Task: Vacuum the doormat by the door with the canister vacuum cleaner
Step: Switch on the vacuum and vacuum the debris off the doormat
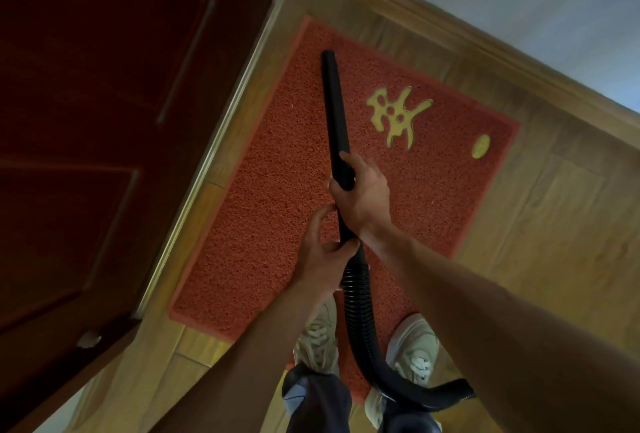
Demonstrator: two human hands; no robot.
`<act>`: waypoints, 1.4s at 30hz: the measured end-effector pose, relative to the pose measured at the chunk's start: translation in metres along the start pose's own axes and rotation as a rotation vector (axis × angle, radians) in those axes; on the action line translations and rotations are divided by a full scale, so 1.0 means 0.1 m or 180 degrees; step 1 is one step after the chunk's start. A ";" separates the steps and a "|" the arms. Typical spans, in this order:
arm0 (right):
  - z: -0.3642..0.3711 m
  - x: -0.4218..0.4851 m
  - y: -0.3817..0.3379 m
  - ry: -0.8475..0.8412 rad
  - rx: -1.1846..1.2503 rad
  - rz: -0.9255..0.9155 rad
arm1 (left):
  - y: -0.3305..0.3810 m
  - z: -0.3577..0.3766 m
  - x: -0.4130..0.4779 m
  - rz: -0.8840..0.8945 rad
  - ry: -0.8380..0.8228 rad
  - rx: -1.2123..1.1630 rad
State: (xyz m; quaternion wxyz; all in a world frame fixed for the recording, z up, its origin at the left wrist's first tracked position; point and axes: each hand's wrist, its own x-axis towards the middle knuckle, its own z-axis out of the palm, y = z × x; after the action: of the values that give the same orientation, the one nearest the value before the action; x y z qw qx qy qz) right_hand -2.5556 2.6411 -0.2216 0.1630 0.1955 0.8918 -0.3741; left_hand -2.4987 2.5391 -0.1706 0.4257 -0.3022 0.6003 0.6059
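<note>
A red looped doormat (277,190) with a yellow character lies on the wood floor beside the door. A black vacuum wand (333,106) rests on it, its tip near the mat's far corner. My right hand (363,193) grips the wand's lower part. My left hand (320,252) holds the wand's end just below, where the ribbed black hose (360,321) joins. The hose curves down between my feet and off to the right. The canister itself is out of view.
A dark red door (97,138) with a metal threshold strip (211,155) runs along the mat's left side. A wooden skirting board (485,37) and pale wall border the far side. My two pale sneakers (320,339) stand on the mat's near edge.
</note>
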 end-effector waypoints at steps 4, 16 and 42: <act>0.02 -0.05 -0.03 -0.0163 -0.0164 0.0110 | -0.07 -0.04 -0.02 -0.0087 0.0081 0.0079; 0.06 -0.34 -0.05 -0.0427 -0.0160 0.0000 | -0.22 -0.09 -0.30 -0.0324 0.0141 -0.0154; -0.32 -0.70 0.44 -0.0168 0.0122 0.0444 | -0.31 0.35 -0.52 -0.0381 -0.0274 0.0201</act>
State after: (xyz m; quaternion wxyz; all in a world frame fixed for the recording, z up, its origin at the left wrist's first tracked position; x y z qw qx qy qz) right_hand -2.4788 2.6770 -0.1966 0.2083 0.2503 0.8640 -0.3839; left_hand -2.4425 2.5628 -0.1358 0.4959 -0.2976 0.5811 0.5726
